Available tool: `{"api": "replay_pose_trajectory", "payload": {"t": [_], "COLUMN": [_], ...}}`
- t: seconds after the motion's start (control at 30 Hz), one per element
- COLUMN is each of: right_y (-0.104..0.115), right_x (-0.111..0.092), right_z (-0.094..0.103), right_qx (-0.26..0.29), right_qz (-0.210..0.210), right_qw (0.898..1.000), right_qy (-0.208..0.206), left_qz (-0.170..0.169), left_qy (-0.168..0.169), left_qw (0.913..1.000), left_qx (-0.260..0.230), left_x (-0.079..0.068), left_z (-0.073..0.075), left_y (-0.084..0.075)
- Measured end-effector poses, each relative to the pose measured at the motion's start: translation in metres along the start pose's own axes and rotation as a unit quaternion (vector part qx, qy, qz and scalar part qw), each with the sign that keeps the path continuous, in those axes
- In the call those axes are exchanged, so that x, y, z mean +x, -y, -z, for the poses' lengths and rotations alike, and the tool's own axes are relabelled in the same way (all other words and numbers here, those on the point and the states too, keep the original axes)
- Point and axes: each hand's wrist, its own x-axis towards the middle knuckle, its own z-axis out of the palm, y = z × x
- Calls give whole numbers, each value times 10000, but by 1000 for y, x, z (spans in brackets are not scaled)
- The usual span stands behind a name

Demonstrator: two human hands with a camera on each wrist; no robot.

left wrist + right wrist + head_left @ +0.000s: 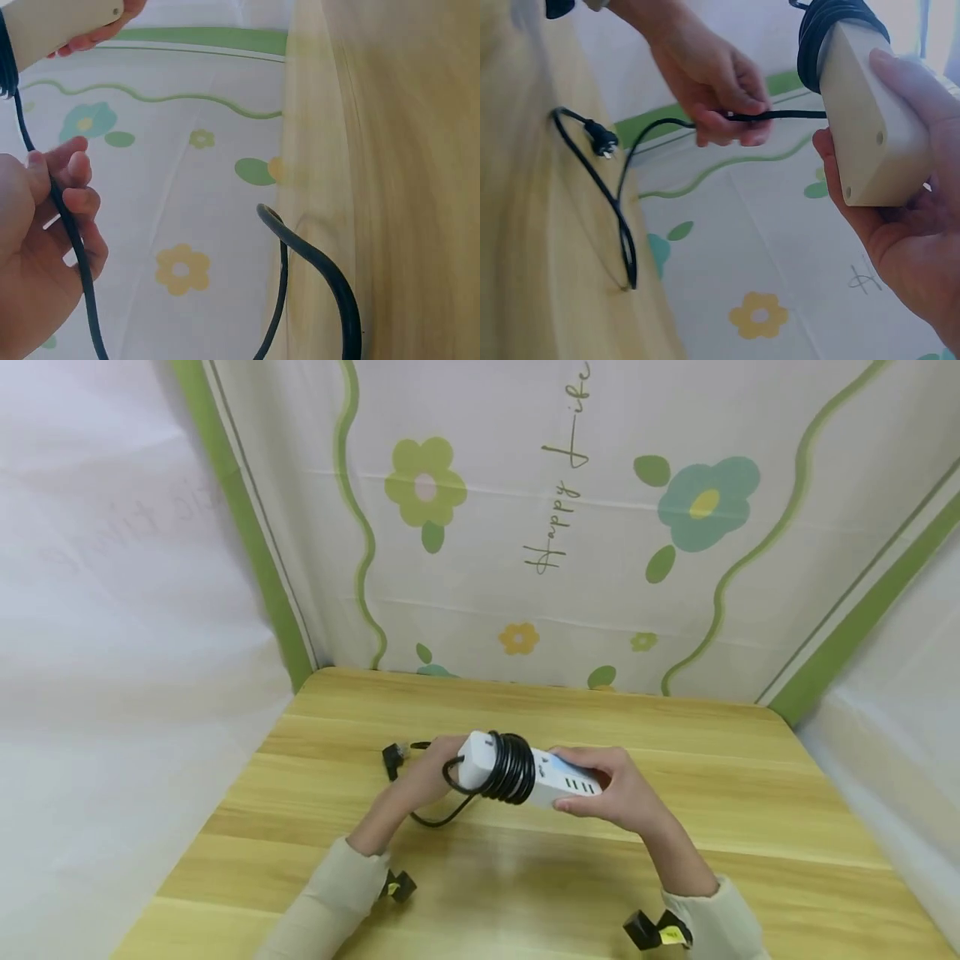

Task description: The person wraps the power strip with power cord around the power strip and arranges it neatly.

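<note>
Head view gave me the white power strip [555, 783] held up above the wooden table [525, 877], its long body slanting across the middle of my feed. On the strip's right end I saw the right hand [618, 789] gripping firmly, thumb on the near side and fingers round the far side, next to a row of four dark slots. Several turns of black cord [513, 768] were wound tightly around the strip toward its left end, and a small loop of it curved just beside that end.

The left hand [433, 775] was left of the strip, partly hidden behind it from above. From both wrist feeds I could tell that its fingers were curled, pinching the free run of cord that led away from the windings. Past those fingers, the slack bent into a loop below and left of the strip. Farther left of the strip was the black plug [392, 760], by the tabletop; its prongs showed on my right wrist feed. Beyond the strip hung a pale curtain [480, 568] with printed flowers, and nearer me than the strip were two pale sleeves [330, 893], each with a small black camera [641, 930] at its wrist.
</note>
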Motion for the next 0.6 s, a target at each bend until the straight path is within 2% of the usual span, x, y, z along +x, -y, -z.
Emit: {"api": "replay_pose_trajectory", "payload": {"t": [0.1, 0.17, 0.33, 0.5, 0.6], "right_y": [0, 0, 1, -1, -5], "right_x": [1, 3, 10, 15, 15], "right_z": [7, 11, 20, 27, 29], "right_qx": [-78, -171, -317, -239, -200], "right_qz": [-69, -235, -957, -1621, -1904], "right_qw": [9994, 9982, 9899, 9736, 9650], "right_qy": [-333, -534, -997, -1586, -1792], "left_qz": [390, 439, 390, 448, 347], "left_qy": [84, 162, 277, 361, 446], "left_qw": [9990, 9982, 9973, 9960, 9951], "left_qx": [200, 362, 561, 690, 806], "left_x": [1, 3, 9, 13, 15], "left_z": [0, -1, -7, -16, -24], "left_y": [-2, -4, -6, -10, -15]}}
